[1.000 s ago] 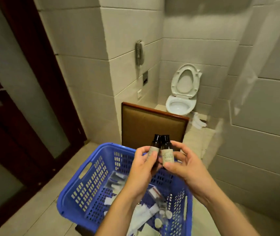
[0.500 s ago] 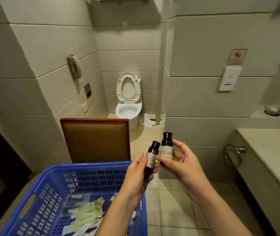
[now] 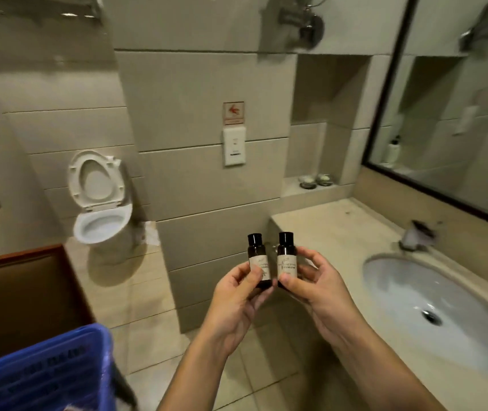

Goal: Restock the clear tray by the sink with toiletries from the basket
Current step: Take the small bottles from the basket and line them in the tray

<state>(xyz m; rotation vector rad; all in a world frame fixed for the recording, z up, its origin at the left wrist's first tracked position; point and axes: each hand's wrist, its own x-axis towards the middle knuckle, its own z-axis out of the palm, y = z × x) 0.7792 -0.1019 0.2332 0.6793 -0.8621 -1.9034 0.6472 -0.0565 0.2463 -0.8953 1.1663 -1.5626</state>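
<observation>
1. Two small dark bottles up in front of the person, one per hand: the left hand [image 3: 238,295] pinches the left bottle [image 3: 258,264] and the right hand [image 3: 315,284] pinches the right bottle [image 3: 286,259]. Both hands are closed narrowly around the labels.
2. Both bottles stand upright, caps on top, side by side and nearly touching, labels facing the person.
3. The blue basket [image 3: 41,372] sits low at the near left, well apart from the hands.
4. The relation that matters: the clear tray isn't visible anywhere here. The sink [image 3: 432,310] and its countertop [image 3: 337,229] lie to the right of the hands.
5. The right hand is the nearer one to that counter; I'd judge the carry goes rightward.
6. Two small dishes [image 3: 315,180] rest on the ledge at the counter's far corner. Neither looks like the tray.
</observation>
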